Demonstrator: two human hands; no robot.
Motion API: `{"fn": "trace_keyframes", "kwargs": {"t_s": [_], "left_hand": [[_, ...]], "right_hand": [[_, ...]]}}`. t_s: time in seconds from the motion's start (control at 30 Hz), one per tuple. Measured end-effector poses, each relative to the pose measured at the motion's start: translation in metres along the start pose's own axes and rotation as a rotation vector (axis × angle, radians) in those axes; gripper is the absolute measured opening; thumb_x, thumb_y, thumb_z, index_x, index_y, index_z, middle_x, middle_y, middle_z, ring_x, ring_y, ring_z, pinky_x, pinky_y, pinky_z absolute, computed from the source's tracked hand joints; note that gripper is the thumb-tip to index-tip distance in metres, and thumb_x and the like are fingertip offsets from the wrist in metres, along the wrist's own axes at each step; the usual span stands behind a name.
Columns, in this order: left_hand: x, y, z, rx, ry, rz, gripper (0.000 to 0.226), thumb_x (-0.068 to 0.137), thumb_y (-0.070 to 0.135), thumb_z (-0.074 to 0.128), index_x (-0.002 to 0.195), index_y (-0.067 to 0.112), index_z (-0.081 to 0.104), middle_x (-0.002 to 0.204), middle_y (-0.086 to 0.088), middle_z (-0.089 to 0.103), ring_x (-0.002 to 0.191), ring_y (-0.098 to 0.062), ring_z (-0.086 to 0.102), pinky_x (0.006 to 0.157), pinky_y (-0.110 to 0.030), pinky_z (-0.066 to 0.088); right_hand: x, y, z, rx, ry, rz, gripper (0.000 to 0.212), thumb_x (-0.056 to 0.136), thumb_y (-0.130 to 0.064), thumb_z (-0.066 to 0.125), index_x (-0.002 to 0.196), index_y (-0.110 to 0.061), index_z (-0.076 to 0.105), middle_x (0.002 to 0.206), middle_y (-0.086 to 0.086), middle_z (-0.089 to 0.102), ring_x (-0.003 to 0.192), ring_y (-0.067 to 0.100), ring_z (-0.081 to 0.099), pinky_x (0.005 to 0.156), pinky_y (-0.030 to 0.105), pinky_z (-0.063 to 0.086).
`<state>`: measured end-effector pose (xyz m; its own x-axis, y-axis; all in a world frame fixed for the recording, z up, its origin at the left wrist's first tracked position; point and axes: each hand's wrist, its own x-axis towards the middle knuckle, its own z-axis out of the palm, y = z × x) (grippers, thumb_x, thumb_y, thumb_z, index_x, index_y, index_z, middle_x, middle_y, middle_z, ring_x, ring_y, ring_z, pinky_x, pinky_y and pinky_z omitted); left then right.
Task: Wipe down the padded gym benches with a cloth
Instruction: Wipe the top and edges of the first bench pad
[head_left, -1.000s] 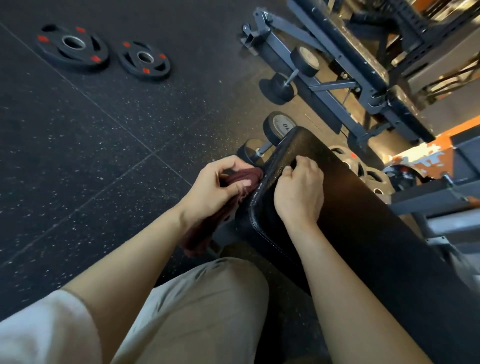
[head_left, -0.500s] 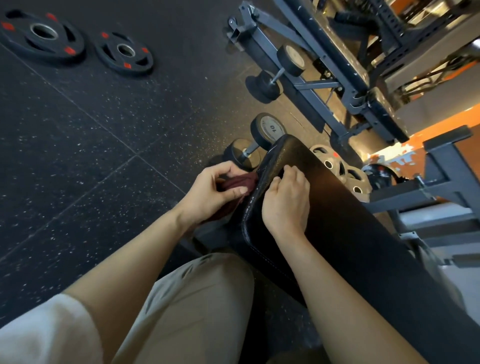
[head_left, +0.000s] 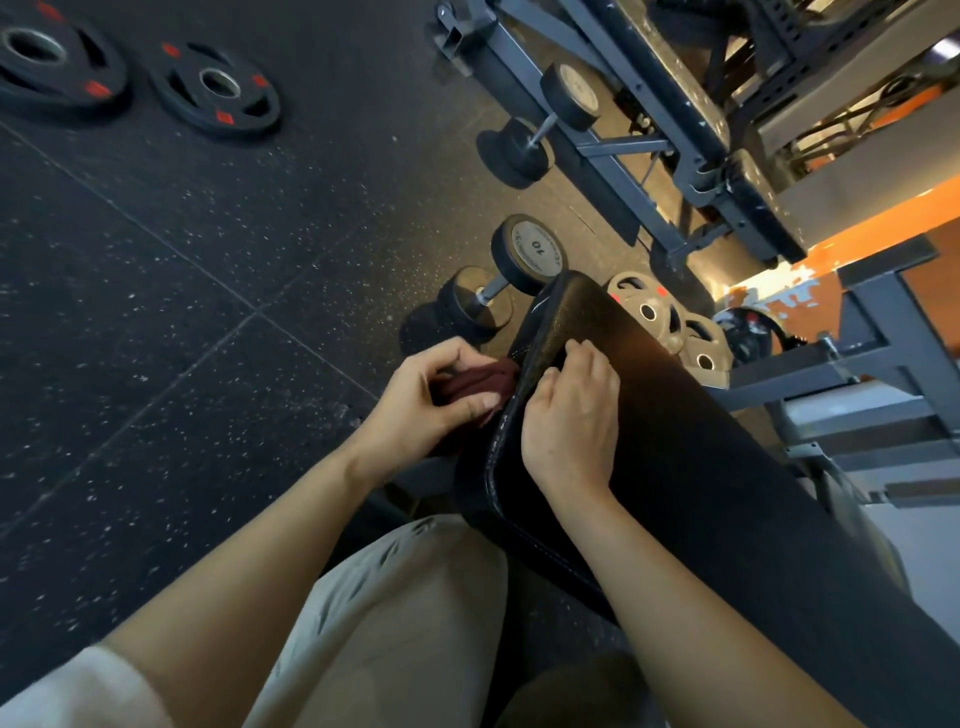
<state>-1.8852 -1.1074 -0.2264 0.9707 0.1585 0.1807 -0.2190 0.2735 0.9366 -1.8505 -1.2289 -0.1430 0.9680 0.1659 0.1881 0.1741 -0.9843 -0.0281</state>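
Presently: maroon cloth (head_left: 475, 382) bunched in left hand (head_left: 415, 402), pressed to left side edge of black padded bench (head_left: 727, 493); right hand (head_left: 569, 421) curled, gripping pad's top edge; pad top apparently unwiped

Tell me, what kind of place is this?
Most likely a gym's weight area. A padded bench stands on speckled rubber flooring, with a dumbbell marked 10 beside it and weight plates lying flat on the floor.
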Motion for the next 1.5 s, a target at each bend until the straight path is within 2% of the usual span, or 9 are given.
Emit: {"fn": "trace_keyframes", "kwargs": {"t_s": [0.2,0.3,0.47,0.53,0.87,1.03,1.17,1.33,1.5], "left_hand": [[0.029,-0.008,0.011,0.32,0.204,-0.103,0.021,0.081,0.008,0.074,0.091,0.018,0.059,0.085,0.007,0.065,0.084,-0.007,0.062,0.085,-0.034,0.051],[0.046,-0.002,0.005,0.357,0.414,-0.104,0.03,0.082,0.01,0.073,0.105,0.019,0.058,0.098,0.006,0.063,0.094,-0.007,0.059,0.093,-0.035,0.048],[0.033,0.013,0.007,0.166,-0.088,-0.037,0.044,0.101,0.015,0.048,0.145,0.019,0.044,0.142,0.005,0.048,0.13,-0.002,0.044,0.111,-0.021,0.035],[0.02,0.007,0.005,0.091,-0.165,-0.044,0.048,0.102,0.008,0.043,0.148,0.021,0.037,0.149,0.01,0.04,0.136,0.003,0.036,0.112,-0.016,0.028],[0.018,0.006,0.016,0.194,0.041,0.255,0.037,0.089,0.01,0.065,0.125,0.015,0.06,0.123,0.002,0.06,0.121,-0.013,0.055,0.104,-0.031,0.042],[0.027,-0.015,0.014,0.034,0.002,0.12,0.03,0.093,0.007,0.06,0.123,0.011,0.057,0.118,0.01,0.061,0.116,-0.009,0.056,0.1,-0.028,0.044],[0.009,-0.042,0.009,0.112,0.178,-0.029,0.03,0.09,0.004,0.064,0.118,0.015,0.062,0.113,0.01,0.066,0.11,-0.007,0.06,0.101,-0.04,0.047],[0.025,-0.014,0.026,0.086,0.237,0.094,0.031,0.092,0.01,0.061,0.122,0.016,0.063,0.12,0.003,0.064,0.115,-0.011,0.058,0.101,-0.029,0.044],[0.042,-0.031,0.01,0.211,0.179,-0.07,0.022,0.09,0.012,0.066,0.106,0.026,0.069,0.106,0.009,0.069,0.104,-0.007,0.063,0.099,-0.042,0.048]], "right_hand": [[0.002,-0.001,0.001,0.002,-0.012,-0.011,0.044,0.1,-0.019,0.039,0.143,-0.006,0.041,0.148,0.012,0.04,0.139,0.022,0.033,0.113,0.039,0.033],[0.001,0.002,0.001,0.02,-0.006,-0.021,0.044,0.1,-0.021,0.04,0.142,-0.008,0.042,0.147,0.011,0.041,0.138,0.021,0.034,0.112,0.039,0.034],[0.004,0.002,0.003,0.028,0.024,-0.027,0.042,0.099,-0.021,0.041,0.139,-0.006,0.045,0.143,0.012,0.044,0.133,0.023,0.038,0.11,0.039,0.036],[0.004,0.003,0.004,0.029,0.03,-0.024,0.042,0.099,-0.02,0.041,0.138,-0.006,0.046,0.142,0.012,0.045,0.132,0.023,0.039,0.109,0.039,0.037],[0.007,0.002,0.006,0.019,0.031,-0.037,0.043,0.093,-0.02,0.039,0.134,-0.007,0.047,0.137,0.012,0.047,0.128,0.026,0.041,0.106,0.041,0.038],[0.007,0.004,0.006,0.039,0.032,-0.023,0.044,0.096,-0.024,0.037,0.136,-0.008,0.047,0.139,0.011,0.046,0.129,0.024,0.041,0.106,0.043,0.039],[0.003,0.001,0.003,0.018,0.008,-0.03,0.042,0.096,-0.024,0.039,0.135,-0.009,0.048,0.137,0.009,0.048,0.126,0.023,0.043,0.103,0.041,0.04],[0.047,0.019,-0.021,0.123,-0.15,0.009,0.017,0.094,-0.027,0.055,0.108,-0.02,0.06,0.113,-0.001,0.055,0.109,0.017,0.05,0.09,0.032,0.04],[0.068,0.016,-0.007,0.089,-0.153,-0.044,0.047,0.102,-0.032,0.04,0.147,-0.02,0.037,0.152,0.002,0.035,0.142,0.017,0.028,0.117,0.036,0.023]]}}
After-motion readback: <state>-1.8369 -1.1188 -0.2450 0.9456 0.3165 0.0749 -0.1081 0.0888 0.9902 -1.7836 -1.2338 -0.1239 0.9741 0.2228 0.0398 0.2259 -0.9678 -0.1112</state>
